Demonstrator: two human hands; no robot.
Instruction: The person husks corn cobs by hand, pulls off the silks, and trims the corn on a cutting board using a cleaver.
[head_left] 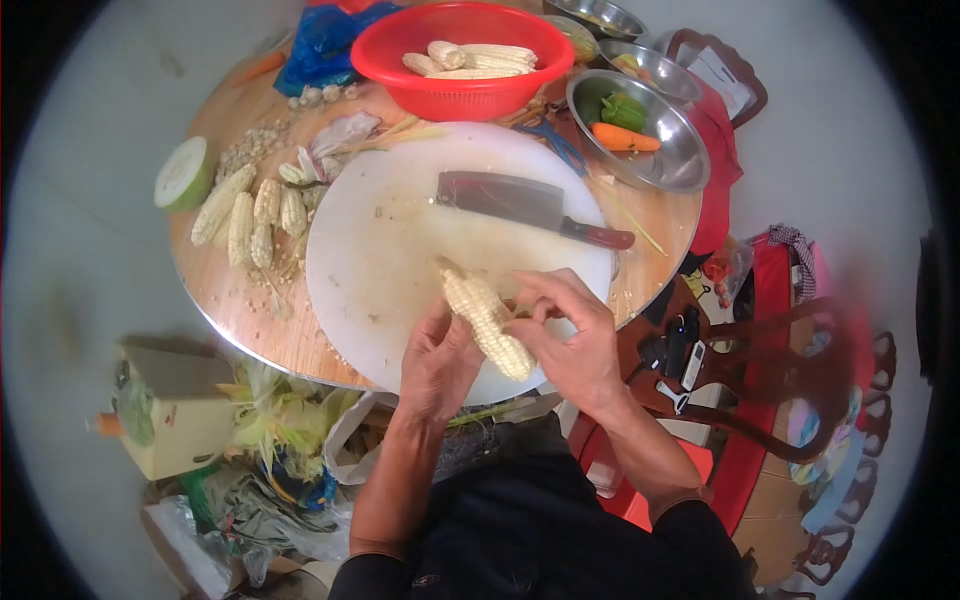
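A husked, pale yellow corn cob [486, 318] is held at a slant above the near part of the round white cutting board [370, 250]. My left hand [440, 355] grips it from the left, thumb against its side and fingers partly hidden behind it. On the right, my right hand [568, 335] has its thumb on the kernels and its other fingers curled by the cob's edge. Beyond my hands, a cleaver [505, 198] lies flat on the board, its red-brown handle [598, 234] pointing right.
Several corn cobs [240, 225] and loose kernels lie left of the board, near a cut green gourd [185, 174]. Behind it stands a red basin [440, 98] with more cobs. A steel bowl [685, 165] at the right holds a carrot [625, 138] and a green pepper [623, 110].
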